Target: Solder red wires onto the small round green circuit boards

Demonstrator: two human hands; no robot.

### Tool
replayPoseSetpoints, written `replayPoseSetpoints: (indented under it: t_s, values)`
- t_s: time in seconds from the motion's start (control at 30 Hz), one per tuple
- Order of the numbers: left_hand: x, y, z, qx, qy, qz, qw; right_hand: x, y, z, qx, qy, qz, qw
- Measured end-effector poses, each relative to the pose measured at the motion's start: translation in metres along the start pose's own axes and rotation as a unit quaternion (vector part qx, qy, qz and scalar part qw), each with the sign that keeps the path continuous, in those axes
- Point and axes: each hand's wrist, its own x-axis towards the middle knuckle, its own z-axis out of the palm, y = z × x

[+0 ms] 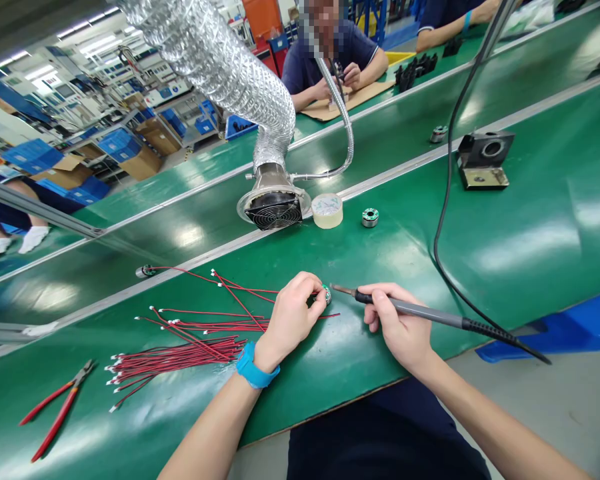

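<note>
Pliers [77,383] lay on the bench [365,357] at near left, wires [180,355] to their right; farther off, tape [327,212] sat between fan [275,212] and stand [485,179].

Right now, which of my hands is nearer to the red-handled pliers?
Left. Your left hand is to the right of the pliers, past the red wires; your right hand, holding the soldering iron, is farther right.

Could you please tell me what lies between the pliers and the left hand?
In the head view, red wires with white connectors lie between the pliers and left hand.
</note>
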Motion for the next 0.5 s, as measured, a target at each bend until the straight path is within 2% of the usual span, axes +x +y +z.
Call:
replayPoseSetpoints:
  t_s: [0.33, 0.43, 0.5]
  values:
    - [0.001, 0.002, -0.004, 0.016, -0.019, 0.000, 1.000, 0.003, 0.003, 0.001, -0.013, 0.047, -0.013, 0.999]
    - [0.001, 0.000, -0.005, 0.022, -0.016, 0.003, 1.000, 0.016, 0.004, -0.002, -0.047, 0.051, -0.033, 0.997]
    - [0.002, -0.001, -0.004, 0.029, -0.017, 0.006, 0.999, 0.034, 0.006, -0.005, -0.077, 0.051, -0.065, 0.994]
